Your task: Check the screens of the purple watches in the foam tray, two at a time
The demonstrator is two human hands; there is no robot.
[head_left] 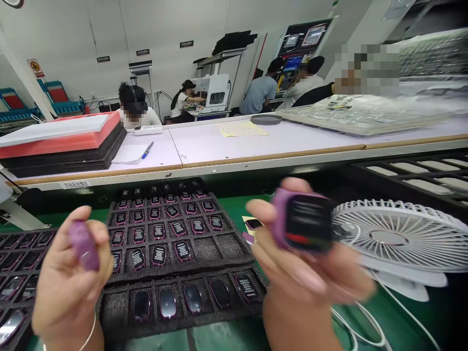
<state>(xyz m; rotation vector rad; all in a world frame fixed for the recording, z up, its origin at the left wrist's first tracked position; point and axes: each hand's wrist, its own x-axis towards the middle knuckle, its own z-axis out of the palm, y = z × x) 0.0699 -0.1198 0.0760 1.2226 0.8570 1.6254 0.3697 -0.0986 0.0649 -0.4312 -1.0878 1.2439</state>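
Note:
My left hand (69,278) is closed around a small purple piece (83,245), held up near the camera at lower left. My right hand (310,273) grips a purple-framed device with a black screen (303,222), raised at centre right and blurred by motion. Between and below the hands lies a black foam tray (204,246) holding several purple-rimmed black devices in pockets. A second tray row (117,309) of the same devices sits nearer me.
A white desk fan (398,239) lies at the right with white cables (365,321). Another foam tray (18,273) is at the left edge. A raised shelf (256,141) carries stacked foam sheets (62,141), paper and a pen (147,149). Several people work beyond it.

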